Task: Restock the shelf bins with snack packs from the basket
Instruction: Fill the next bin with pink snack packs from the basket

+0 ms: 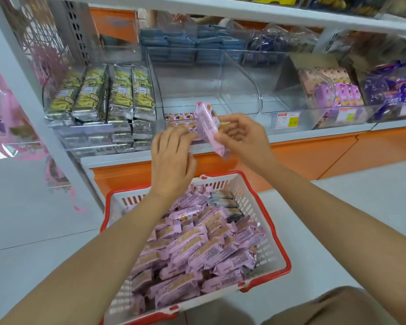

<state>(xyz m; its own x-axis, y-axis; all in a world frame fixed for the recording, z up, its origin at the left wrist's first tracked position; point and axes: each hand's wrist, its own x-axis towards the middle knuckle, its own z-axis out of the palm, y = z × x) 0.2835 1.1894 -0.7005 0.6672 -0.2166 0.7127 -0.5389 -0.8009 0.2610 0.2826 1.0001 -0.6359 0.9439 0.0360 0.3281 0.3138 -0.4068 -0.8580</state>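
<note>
Your right hand (pixel 242 137) pinches a pink pack (pixel 209 127) between thumb and curled fingers. The pack stands tilted on end, just in front of the clear bin (pixel 188 90) on the bottom shelf. Your left hand (pixel 171 160) reaches out flat with its fingers straight, the tips resting on the row of packs (pixel 181 118) at the bin's front, just beside the held one. Below both hands, the basket (pixel 266 250) sits on the floor, heaped with pink packs (pixel 197 249). Yellow packs (pixel 117 95) fill the bin to the left.
</note>
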